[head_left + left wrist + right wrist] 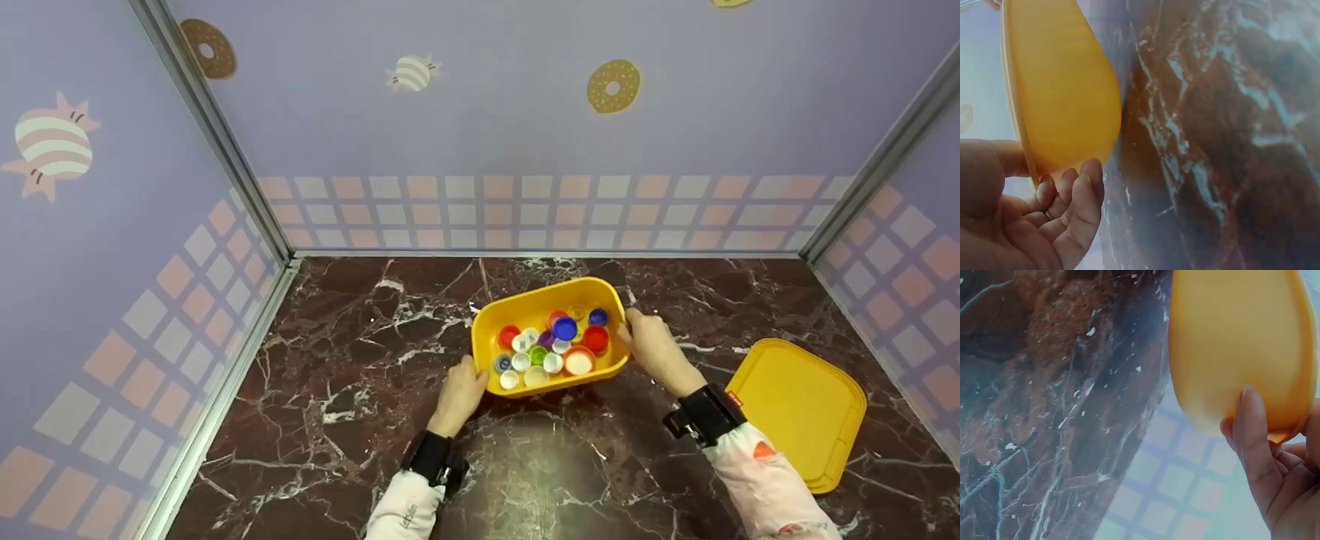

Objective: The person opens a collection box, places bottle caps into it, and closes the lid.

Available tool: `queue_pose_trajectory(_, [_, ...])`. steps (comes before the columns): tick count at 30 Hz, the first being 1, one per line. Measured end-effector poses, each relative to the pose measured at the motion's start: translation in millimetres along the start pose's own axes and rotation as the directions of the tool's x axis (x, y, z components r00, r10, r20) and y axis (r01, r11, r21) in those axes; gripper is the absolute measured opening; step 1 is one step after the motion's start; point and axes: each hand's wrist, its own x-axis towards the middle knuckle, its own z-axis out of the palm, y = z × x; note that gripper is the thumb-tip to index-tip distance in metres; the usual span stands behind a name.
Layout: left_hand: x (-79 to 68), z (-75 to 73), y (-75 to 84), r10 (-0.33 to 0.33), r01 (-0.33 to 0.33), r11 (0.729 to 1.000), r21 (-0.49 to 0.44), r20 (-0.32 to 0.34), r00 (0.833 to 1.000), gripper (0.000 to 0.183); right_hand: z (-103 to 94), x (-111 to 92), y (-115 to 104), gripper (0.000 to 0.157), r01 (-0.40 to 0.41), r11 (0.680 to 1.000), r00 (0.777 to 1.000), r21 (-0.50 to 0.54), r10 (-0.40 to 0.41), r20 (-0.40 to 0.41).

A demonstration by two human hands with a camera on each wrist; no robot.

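Note:
A yellow plastic box (491,319) with rounded corners sits in the middle of the head view, its right end turned slightly away. Inside lie several loose bottle caps, among them a blue cap (565,328), a red cap (596,339), a green cap (538,355) and white ones. My left hand (459,390) grips the box's rim at its left end, thumb over the edge and fingers curled beneath against the wall (1067,84). At the opposite end my right hand (656,345) holds the rim the same way, fingers (1251,416) against the outer wall.
A yellow lid (799,412) lies flat on the dark marble-patterned tabletop (360,450), right of the box and partly behind my right forearm. Lilac panels (510,135) with candy and doughnut prints enclose the back and both sides.

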Motion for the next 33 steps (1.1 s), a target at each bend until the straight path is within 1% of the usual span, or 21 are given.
queue_pose_trajectory(3, [1.9, -2.8, 2.6, 0.017, -0.017, 1.0, -0.01, -0.041, 0.999, 0.018, 2.8, -2.1, 4.0, 0.011, -0.007, 1.0, 1.0, 0.016, 0.007, -0.001])
queue_pose_trajectory(5, [4.7, -7.3, 7.3, 0.041, -0.044, 0.998, -0.038, -0.09, 0.995, 0.021, 6.6, -4.6, 7.8, 0.01, -0.04, 0.998, 0.999, 0.049, 0.039, 0.018])
queue_pose_trajectory(7, [8.2, -13.5, 12.9, 0.073, -0.083, 0.994, -0.067, -0.146, 0.987, 0.023, 11.5, -7.5, 11.2, 0.009, -0.093, 0.989, 0.994, 0.118, 0.085, 0.069])
queue_pose_trajectory(8, [10.0, -17.2, 15.9, 0.091, -0.106, 0.991, -0.077, -0.175, 0.98, 0.024, 14.2, -9.2, 12.1, 0.007, -0.131, 0.978, 0.988, 0.163, 0.115, 0.102])
queue_pose_trajectory(9, [11.7, -20.9, 19.1, 0.11, -0.129, 0.988, -0.081, -0.202, 0.973, 0.024, 17.0, -10.7, 12.9, 0.007, -0.172, 0.961, 0.979, 0.217, 0.144, 0.141])
queue_pose_trajectory(10, [13.1, -24.8, 22.3, 0.125, -0.148, 0.985, -0.089, -0.224, 0.967, 0.024, 19.9, -12.1, 13.5, 0.008, -0.214, 0.937, 0.968, 0.275, 0.166, 0.186])
queue_pose_trajectory(12, [15.4, -31.9, 27.6, 0.163, -0.191, 0.978, -0.087, -0.258, 0.952, 0.022, 25.3, -14.4, 13.9, 0.011, -0.298, 0.871, 0.941, 0.39, 0.201, 0.271])
queue_pose_trajectory(14, [17.2, -37.0, 30.7, 0.192, -0.221, 0.972, -0.075, -0.284, 0.939, 0.022, 29.3, -16.0, 13.5, 0.013, -0.357, 0.81, 0.92, 0.466, 0.218, 0.326])
queue_pose_trajectory(15, [17.9, -38.2, 30.8, 0.201, -0.23, 0.971, -0.069, -0.292, 0.935, 0.021, 30.6, -16.4, 13.6, 0.014, -0.364, 0.793, 0.917, 0.489, 0.216, 0.334])
queue_pose_trajectory(16, [18.1, -38.7, 30.2, 0.209, -0.237, 0.97, -0.062, -0.294, 0.933, 0.021, 31.1, -16.6, 13.2, 0.014, -0.357, 0.796, 0.922, 0.489, 0.215, 0.323])
queue_pose_trajectory(17, [17.8, -38.5, 29.3, 0.212, -0.239, 0.969, -0.061, -0.289, 0.934, 0.022, 31.4, -16.6, 13.1, 0.014, -0.341, 0.811, 0.929, 0.476, 0.213, 0.303])
queue_pose_trajectory(18, [17.0, -38.0, 28.2, 0.211, -0.238, 0.969, -0.065, -0.281, 0.936, 0.022, 31.3, -16.7, 13.2, 0.013, -0.319, 0.835, 0.937, 0.447, 0.208, 0.28])
queue_pose_trajectory(19, [15.7, -36.8, 26.9, 0.208, -0.235, 0.969, -0.073, -0.271, 0.94, 0.023, 30.7, -16.7, 13.6, 0.013, -0.304, 0.853, 0.942, 0.423, 0.205, 0.264])
queue_pose_trajectory(21, [12.4, -34.5, 24.7, 0.202, -0.23, 0.968, -0.095, -0.239, 0.95, 0.023, 29.4, -16.5, 14.2, 0.012, -0.275, 0.896, 0.953, 0.348, 0.205, 0.224])
queue_pose_trajectory(23, [9.1, -32.8, 24.0, 0.197, -0.225, 0.967, -0.119, -0.21, 0.958, 0.024, 28.2, -16.5, 15.4, 0.012, -0.26, 0.924, 0.955, 0.279, 0.204, 0.215])
queue_pose_trajectory(24, [8.0, -32.2, 23.6, 0.192, -0.22, 0.967, -0.127, -0.2, 0.961, 0.024, 27.5, -16.6, 15.4, 0.012, -0.266, 0.926, 0.952, 0.267, 0.21, 0.222])
queue_pose_trajectory(26, [7.5, -31.6, 22.5, 0.174, -0.201, 0.969, -0.141, -0.187, 0.967, 0.023, 25.9, -16.6, 14.9, 0.012, -0.285, 0.919, 0.947, 0.272, 0.225, 0.23])
queue_pose_trajectory(30, [7.3, -30.2, 19.2, 0.113, -0.137, 0.98, -0.143, -0.164, 0.98, 0.022, 20.6, -17.0, 11.7, 0.012, -0.285, 0.907, 0.951, 0.311, 0.226, 0.213])
queue_pose_trajectory(31, [7.0, -29.6, 18.2, 0.103, -0.124, 0.983, -0.136, -0.153, 0.983, 0.022, 19.4, -16.8, 11.2, 0.011, -0.27, 0.913, 0.956, 0.304, 0.217, 0.198])
queue_pose_trajectory(33, [5.9, -27.4, 15.3, 0.086, -0.101, 0.988, -0.115, -0.128, 0.988, 0.02, 17.5, -16.7, 10.1, 0.009, -0.231, 0.938, 0.968, 0.258, 0.194, 0.162])
